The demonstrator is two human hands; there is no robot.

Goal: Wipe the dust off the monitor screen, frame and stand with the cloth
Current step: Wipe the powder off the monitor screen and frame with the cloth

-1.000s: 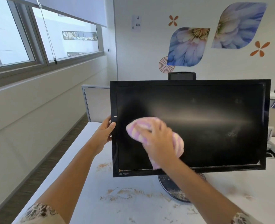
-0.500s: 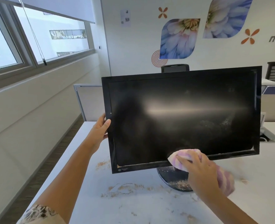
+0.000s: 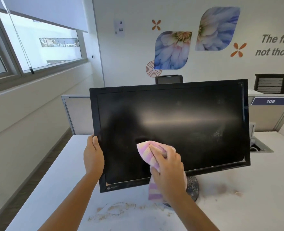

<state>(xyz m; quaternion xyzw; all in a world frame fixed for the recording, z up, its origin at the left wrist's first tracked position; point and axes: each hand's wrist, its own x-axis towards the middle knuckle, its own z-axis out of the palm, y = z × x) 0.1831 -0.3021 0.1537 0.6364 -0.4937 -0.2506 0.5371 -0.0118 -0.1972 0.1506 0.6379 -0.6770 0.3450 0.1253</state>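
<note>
the right hand [image 3: 168,167] clutches the pink striped cloth [image 3: 148,152] against the lower screen of the black monitor [image 3: 179,117], which stands tilted on the white desk [image 3: 57,180]; the left hand [image 3: 93,155] grips its left frame. a blue sign [image 3: 270,101] reads "109"; wall lettering [image 3: 277,45] reads "the futu", "not those".

Grey italic lettering [image 3: 278,45] on the white back wall reads "The futu" above "not those", both lines cut off at the right edge. A dark blue sign [image 3: 270,101] on the desk partition shows "109" in white.
</note>
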